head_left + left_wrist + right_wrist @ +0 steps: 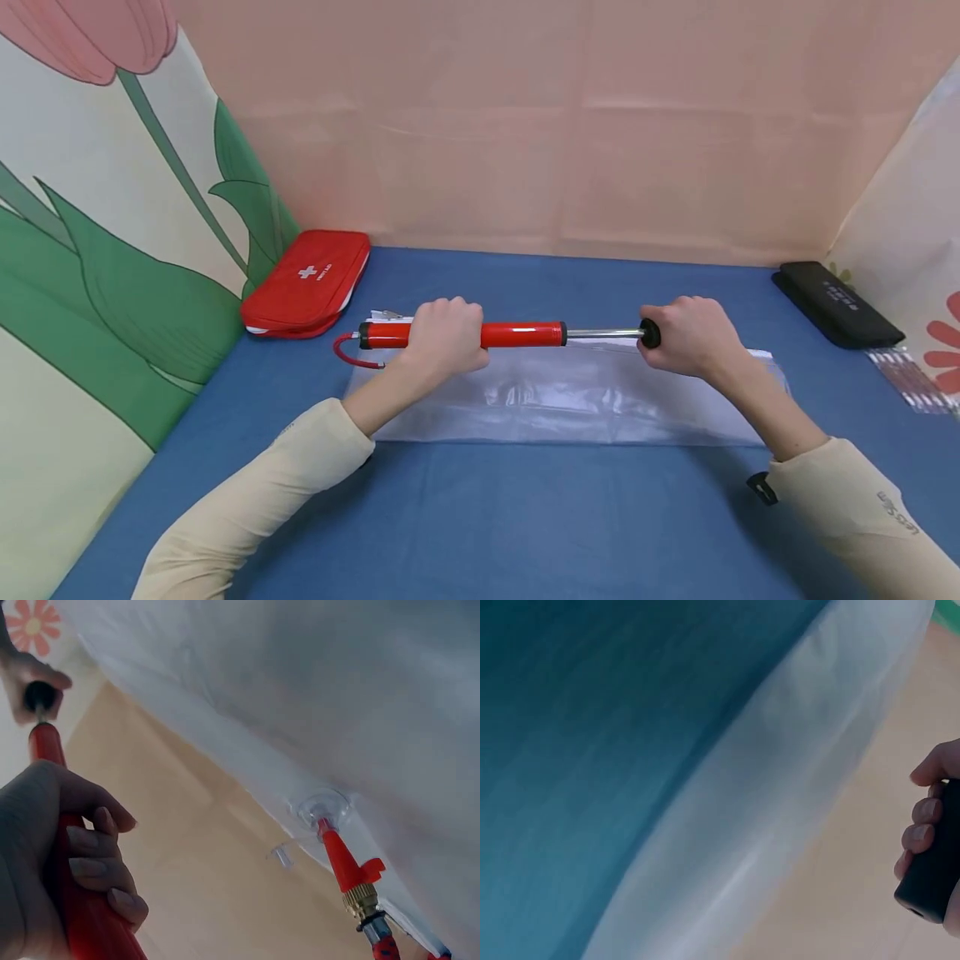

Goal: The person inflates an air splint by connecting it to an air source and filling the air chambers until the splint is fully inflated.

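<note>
the workspace is formed by a blue-covered desk (487, 517), on which a clear plastic sheet (570, 400) is laid lengthwise in front of the person, presumably so that its valve can be reached from the left. both forearms, in pale sleeves, are extended forward and angled inward, one from each lower corner of the head view. over the sheet, a red hand pump (522, 334) is held roughly level and crosswise, its rod partly drawn out to the right. a first-aid pouch (307, 283) is set at the back left and a black case (836, 304) at the back right, both apparently placed clear of the arms' working space

the barrel is wrapped by the curled fingers of the left hand (442, 336), knuckles uppermost, probably to steady it. the black handle (650, 332) is enclosed by the curled fingers of the right hand (690, 333), seemingly so that force can be applied along the rod. a red hose (345, 354) is looped from the barrel's left end. in the left wrist view, a red nozzle (343, 859) appears to be seated in the clear valve (319, 810), beside which a small cap (282, 856) is left hanging loose
</note>
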The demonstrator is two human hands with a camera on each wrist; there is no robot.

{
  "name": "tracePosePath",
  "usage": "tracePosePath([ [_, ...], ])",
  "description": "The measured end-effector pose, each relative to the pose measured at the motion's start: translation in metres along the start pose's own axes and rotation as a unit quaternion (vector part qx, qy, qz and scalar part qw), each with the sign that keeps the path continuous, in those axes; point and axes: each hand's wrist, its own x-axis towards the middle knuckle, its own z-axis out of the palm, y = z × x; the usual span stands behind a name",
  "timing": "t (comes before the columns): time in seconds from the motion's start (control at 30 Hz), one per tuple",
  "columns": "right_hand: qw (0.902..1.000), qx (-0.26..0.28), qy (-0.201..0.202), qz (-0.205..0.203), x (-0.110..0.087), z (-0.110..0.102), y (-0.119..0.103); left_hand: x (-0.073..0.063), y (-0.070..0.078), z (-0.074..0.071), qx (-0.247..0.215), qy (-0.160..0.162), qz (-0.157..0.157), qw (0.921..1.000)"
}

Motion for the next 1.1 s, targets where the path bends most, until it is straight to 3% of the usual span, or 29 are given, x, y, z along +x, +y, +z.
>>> tracePosePath([
  [0.23, 0.9999, 0.001, -0.014, 0.006, 0.02, 0.001, -0.021, 0.002, 0.007, -0.002, 0.018, 0.004, -0.022, 0.9996],
  [0.5, 0.9996, 0.009, -0.023, 0.01, 0.04, -0.001, -0.044, 0.006, 0.018, -0.009, 0.014, 0.012, -0.018, 0.9997],
  [0.83, 0.9998, 0.014, -0.014, 0.0, 0.054, 0.002, -0.074, 0.01, 0.033, -0.012, 0.019, -0.012, -0.02, 0.9996],
  [0.97, 0.9994, 0.024, -0.027, -0.004, 0.049, 0.003, -0.073, 0.009, 0.027, -0.01, 0.023, -0.015, -0.001, 0.9996],
  [1.1, 0.9991, 0.025, -0.032, -0.009, 0.037, 0.0, -0.05, 0.008, 0.013, -0.009, 0.011, -0.013, 0.001, 0.9999],
])
